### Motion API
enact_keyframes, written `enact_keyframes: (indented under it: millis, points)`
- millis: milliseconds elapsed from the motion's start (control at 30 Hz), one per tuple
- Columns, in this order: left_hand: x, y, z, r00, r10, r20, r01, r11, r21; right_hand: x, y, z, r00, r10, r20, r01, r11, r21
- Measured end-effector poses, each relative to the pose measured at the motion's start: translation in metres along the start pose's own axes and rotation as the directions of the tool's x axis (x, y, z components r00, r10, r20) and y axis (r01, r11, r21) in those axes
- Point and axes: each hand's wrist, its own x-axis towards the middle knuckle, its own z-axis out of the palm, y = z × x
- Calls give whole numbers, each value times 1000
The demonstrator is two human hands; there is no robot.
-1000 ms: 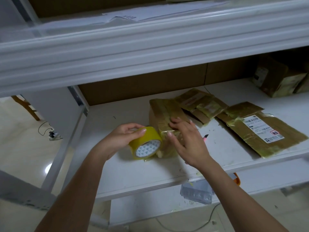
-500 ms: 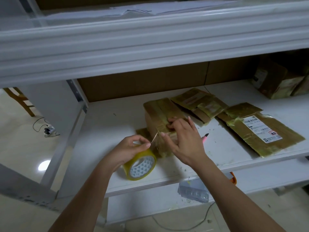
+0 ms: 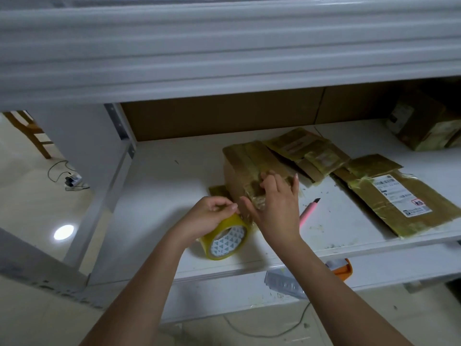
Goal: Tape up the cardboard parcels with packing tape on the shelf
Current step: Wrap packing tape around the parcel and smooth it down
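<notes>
Across the middle of the view runs a white shelf [image 3: 159, 176], its board reaching from nine o'clock to three o'clock. Toward three o'clock on it lies a flat taped parcel with a printed label [image 3: 396, 196]; at one o'clock from centre lies another flattened taped parcel [image 3: 306, 151], and at two o'clock, far back, a brown box [image 3: 421, 126] stands in shadow. Near centre stands the cardboard parcel [image 3: 245, 166] being worked, wrapped in yellowish tape. The right hand [image 3: 277, 208] rests against its near end, fingers spread and slightly bent, fingertips pressing the tape on the top edge. Just at seven o'clock of the parcel, the left hand [image 3: 209, 216] sits atop the tape roll [image 3: 227, 238], thumb and forefinger pinching together at the roll's upper rim beside the parcel; whether tape lies between them I cannot tell. At four o'clock of the parcel, a pink utility knife [image 3: 310, 211] lies on the board, partly behind the right hand.
</notes>
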Motion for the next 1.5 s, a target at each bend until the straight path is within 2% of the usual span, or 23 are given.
enact_keyframes:
  millis: [167, 300, 367, 400, 433, 500, 567, 600, 633, 667, 700, 733, 800, 900, 967, 1033, 1100, 1167, 1233, 1267, 1333, 1433, 1500]
  points:
    - [3, -2, 2, 999, -3, -35, 3, 1000, 3, 3, 5, 1, 1000, 0, -29, 1, 998, 58]
    - [2, 0, 5, 997, 6, -80, -6, 1000, -2, 9, 10, -2, 999, -25, 34, 22, 995, 99]
    - [0, 3, 7, 995, 14, -100, -14, 1000, 5, 10, 19, -14, 989, -78, 123, 52, 978, 200]
    - [-2, 3, 9, 994, 18, -105, -18, 1000, 3, 9, 25, -23, 984, -96, 151, 46, 951, 307]
    - [-3, 5, 11, 994, 22, -106, -22, 1000, 4, 7, 30, -34, 985, -102, 140, 35, 908, 417]
    - [-6, 7, 14, 994, 27, -106, -25, 1000, 20, -4, 45, -52, 998, -37, -55, 60, 861, 505]
    - [-8, 8, 15, 993, 23, -120, -21, 1000, 21, -20, 71, -52, 961, 112, -253, -5, 921, 389]
    - [-8, 8, 16, 992, 15, -128, -13, 1000, 18, -27, 85, -48, 952, 185, -245, -100, 942, 320]
    - [-9, 9, 17, 990, 9, -138, -6, 1000, 18, -32, 99, -42, 965, 230, -128, -193, 949, 249]
    - [-10, 10, 19, 989, 4, -149, -1, 1000, 21, -37, 110, -36, 963, 266, 49, -270, 950, 157]
    - [-11, 10, 20, 987, 1, -161, 3, 1000, 25, -42, 119, -29, 929, 288, 234, -306, 951, 44]
    - [-12, 11, 21, 985, 0, -173, 5, 1000, 27, -47, 126, -23, 887, 282, 366, -268, 959, -90]
    - [-15, 13, 22, 982, 3, -189, 2, 1000, 26, -52, 132, -18, 883, 170, 437, -41, 956, -289]
    - [-19, 19, 21, 976, 5, -219, 3, 999, 34, -48, 129, -19, 906, 30, 423, 149, 911, -385]
    - [-22, 21, 21, 972, 5, -237, 3, 1000, 31, -48, 129, -19, 931, -45, 362, 198, 895, -399]
    - [-24, 22, 22, 969, 7, -247, 1, 999, 32, -51, 128, -22, 949, -93, 302, 201, 916, -348]
    - [-26, 22, 21, 967, 10, -253, -3, 1000, 26, -53, 126, -29, 976, -87, 197, 130, 967, -218]
    - [-28, 21, 20, 966, 14, -259, -10, 1000, 17, -53, 117, -40, 1000, 0, 7, 0, 1000, -8]
    - [-29, 18, 18, 964, 15, -266, -12, 1000, 14, -50, 97, -54, 981, 99, -167, -51, 961, 273]
    - [-29, 17, 17, 963, 12, -269, -8, 1000, 16, -47, 86, -60, 966, 117, -231, -19, 922, 386]
    - [-29, 15, 16, 964, 4, -265, 0, 1000, 14, -36, 63, -71, 952, 57, -302, 106, 862, 496]
    - [-27, 17, 18, 966, 11, -258, -7, 1000, 17, -22, 30, -74, 944, -136, -299, 287, 783, 552]
    - [-25, 19, 20, 966, 9, -258, -8, 1000, 5, -14, 14, -68, 949, -200, -245, 310, 741, 595]
